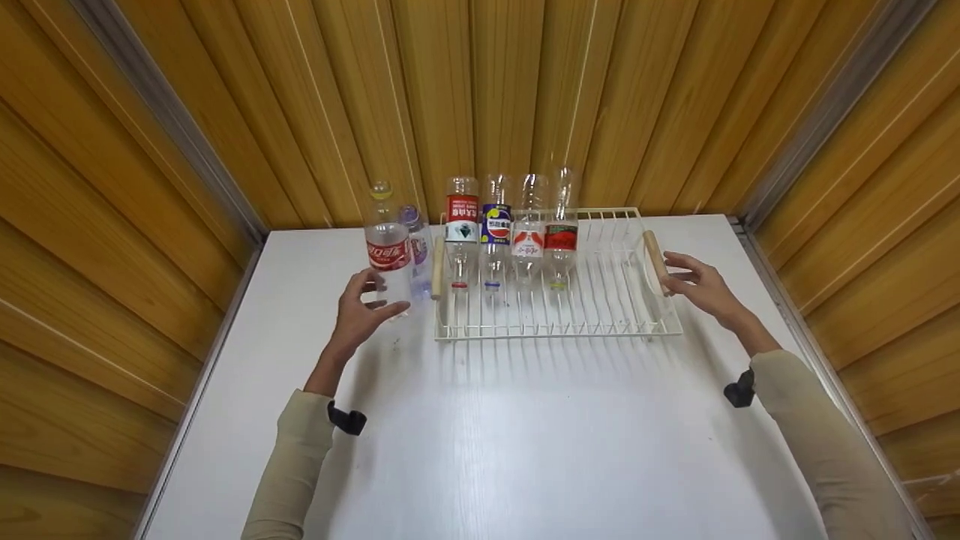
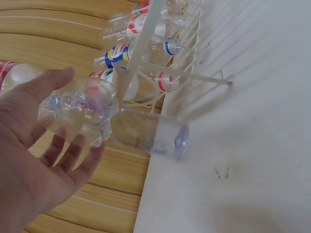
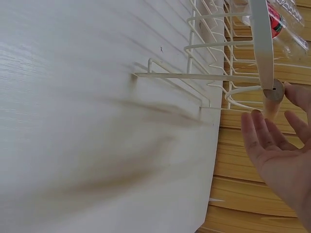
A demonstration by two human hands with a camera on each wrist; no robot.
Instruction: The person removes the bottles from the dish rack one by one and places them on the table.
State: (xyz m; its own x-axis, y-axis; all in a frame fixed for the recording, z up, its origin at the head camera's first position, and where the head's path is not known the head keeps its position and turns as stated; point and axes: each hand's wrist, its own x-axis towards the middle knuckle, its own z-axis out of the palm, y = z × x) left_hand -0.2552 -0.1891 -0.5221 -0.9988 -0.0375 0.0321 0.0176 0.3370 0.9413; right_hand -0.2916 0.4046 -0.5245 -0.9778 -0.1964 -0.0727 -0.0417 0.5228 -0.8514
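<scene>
My left hand (image 1: 360,307) holds a clear cola bottle (image 1: 389,257) with a red label and yellow cap round its lower body. In the left wrist view, the thumb lies along one side of the bottle base (image 2: 92,109) and the fingers along the other. Just behind it stands a purple-tinted bottle (image 1: 420,259), partly hidden. My right hand (image 1: 701,289) is at the right wooden handle (image 1: 654,259) of a white wire rack (image 1: 559,336). Its thumb tip touches the handle end (image 3: 273,92), with the other fingers loosely extended beside it.
Inside the rack, several capped bottles lean neck down, among them a red-and-white labelled one (image 1: 462,217), a purple-labelled one (image 1: 496,225) and a red-labelled one (image 1: 561,237). The rack's left handle (image 1: 437,270) is beside the purple-tinted bottle. Wood-look panels (image 1: 502,90) enclose the white table (image 1: 525,450).
</scene>
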